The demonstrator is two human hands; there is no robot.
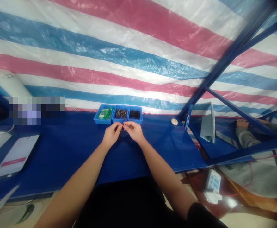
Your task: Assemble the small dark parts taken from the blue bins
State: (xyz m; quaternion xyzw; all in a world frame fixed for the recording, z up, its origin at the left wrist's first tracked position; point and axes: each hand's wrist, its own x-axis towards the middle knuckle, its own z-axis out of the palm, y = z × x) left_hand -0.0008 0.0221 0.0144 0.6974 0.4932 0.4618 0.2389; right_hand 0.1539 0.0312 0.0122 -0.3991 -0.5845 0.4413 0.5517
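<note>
Fingertips pinched, my left hand (112,135) and my right hand (134,130) meet just in front of a row of blue bins. Whatever they pinch between them is too small to name. The middle bin (120,120) holds many small brass-and-dark metal parts (121,114). In the right-hand bin (138,119) lie small black parts (135,114). A green plastic bag (106,113) fills much of the left-hand bin (102,121). A tiny dark piece (120,138) seems to lie on the blue table (76,152) below my fingers.
A phone with a lit screen (16,156) lies at the left. A round whitish disc (174,122) sits near the blue frame post (188,115). Beyond the frame are a propped tablet (208,123) and another person's hand (242,123). Striped sheeting (129,63) hangs behind.
</note>
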